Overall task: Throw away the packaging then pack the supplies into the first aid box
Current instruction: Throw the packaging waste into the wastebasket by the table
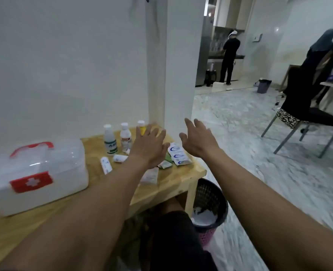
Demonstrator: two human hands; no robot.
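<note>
first aid box (44,173): cut by left edge | yellow bottle (141,127): half behind left hand (150,148)

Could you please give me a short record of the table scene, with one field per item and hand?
table: wooden, against the wall
first aid box: lid closed, on the table's left end
bottles: three, upright, at the back
bandage rolls: two, lying in front of the bottles
sachets: blue-and-white, near the table's right end
bin: on the floor beside the table, white waste inside
left hand: open above the supplies, holding nothing
right hand: open, holding nothing
</note>
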